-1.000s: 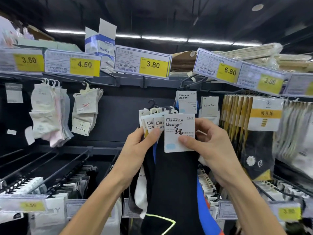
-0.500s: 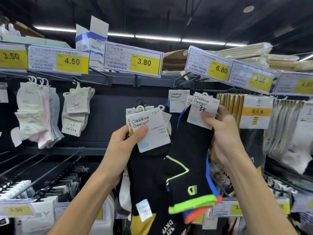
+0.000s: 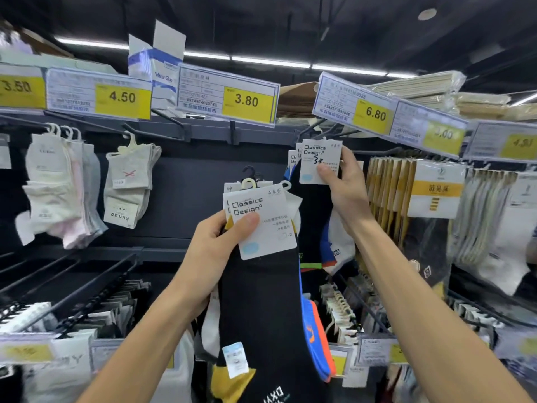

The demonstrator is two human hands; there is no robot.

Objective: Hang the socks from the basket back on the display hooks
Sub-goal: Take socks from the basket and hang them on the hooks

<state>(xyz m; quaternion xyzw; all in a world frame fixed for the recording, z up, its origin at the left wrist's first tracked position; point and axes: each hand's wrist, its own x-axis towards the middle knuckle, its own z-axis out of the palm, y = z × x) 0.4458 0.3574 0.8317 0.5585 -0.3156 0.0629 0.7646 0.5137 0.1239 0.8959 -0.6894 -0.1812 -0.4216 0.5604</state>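
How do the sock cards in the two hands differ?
The left card, gripped by the left hand, sits lower and tilted; the right card, pinched by the right hand, is higher and upright. The right card bears black handwriting; the left card none. Both read Classics Design.

Long ceiling tubes (image 3: 270, 61) throw cool, even light on the front of the display, while the ceiling above them is dark. The white sock cards (image 3: 261, 225) read sharp at centre. The price tags at the right edge (image 3: 520, 144) and lower left (image 3: 26, 351) smear with blur, and the wide lens bows the shelf rail (image 3: 203, 129)
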